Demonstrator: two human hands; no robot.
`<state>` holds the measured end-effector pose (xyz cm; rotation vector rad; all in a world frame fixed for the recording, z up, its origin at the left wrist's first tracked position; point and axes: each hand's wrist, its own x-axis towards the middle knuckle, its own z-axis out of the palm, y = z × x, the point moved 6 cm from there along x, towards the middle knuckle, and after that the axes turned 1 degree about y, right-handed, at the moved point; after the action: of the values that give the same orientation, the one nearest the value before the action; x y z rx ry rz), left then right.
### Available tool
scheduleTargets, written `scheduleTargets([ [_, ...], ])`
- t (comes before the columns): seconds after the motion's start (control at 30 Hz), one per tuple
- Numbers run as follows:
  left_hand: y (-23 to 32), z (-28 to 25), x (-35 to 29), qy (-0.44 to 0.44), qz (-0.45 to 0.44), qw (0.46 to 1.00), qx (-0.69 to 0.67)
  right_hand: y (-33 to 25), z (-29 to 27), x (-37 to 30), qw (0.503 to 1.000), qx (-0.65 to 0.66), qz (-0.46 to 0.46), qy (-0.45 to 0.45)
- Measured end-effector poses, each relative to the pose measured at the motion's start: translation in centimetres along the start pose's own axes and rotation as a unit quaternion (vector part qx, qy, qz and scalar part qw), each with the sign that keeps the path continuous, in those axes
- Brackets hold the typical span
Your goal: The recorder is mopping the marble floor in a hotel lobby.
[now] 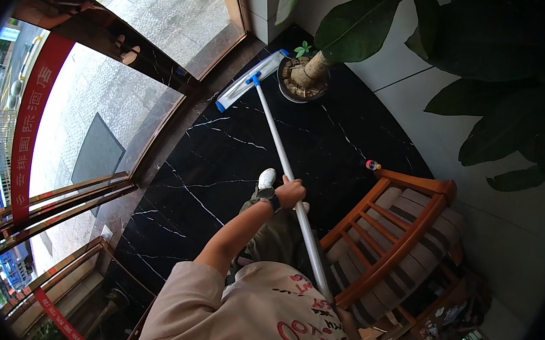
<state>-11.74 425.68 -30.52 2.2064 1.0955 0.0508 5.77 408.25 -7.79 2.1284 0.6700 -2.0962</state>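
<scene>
My left hand [290, 192], a dark watch on its wrist, is wrapped around the silver pole of a flat mop [273, 123]. The pole slants from beside my body up to a wide white mop head [252, 81] with blue ends and a blue joint. This head lies on the black floor, one end close to a potted plant's dark pot [303, 82], the other toward the door frame. The lower end of the pole runs down past my shirt. My right hand does not show; only a little of that arm appears at the lower edge.
A wooden armchair [396, 239] with striped cushions stands close on my right, a small bottle [373, 165] by its front corner. Large leaves [498, 105] hang at upper right. Glass doors [108, 117] with a red banner line the left. My white shoe [267, 178] is below the pole.
</scene>
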Motion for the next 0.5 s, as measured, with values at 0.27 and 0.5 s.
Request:
scheduleTargets([
  [0.27,-5.1,-3.6,1.8,0.007,-0.004,1.0,-0.007,-5.1,2.0,0.7,0.99,-0.103,-0.091,0.001],
  [0.5,-7.4,-8.1,2.9,0.07,0.014,0.997,-0.037,-11.3,3.9,-2.6,0.966,0.23,0.047,-0.108],
])
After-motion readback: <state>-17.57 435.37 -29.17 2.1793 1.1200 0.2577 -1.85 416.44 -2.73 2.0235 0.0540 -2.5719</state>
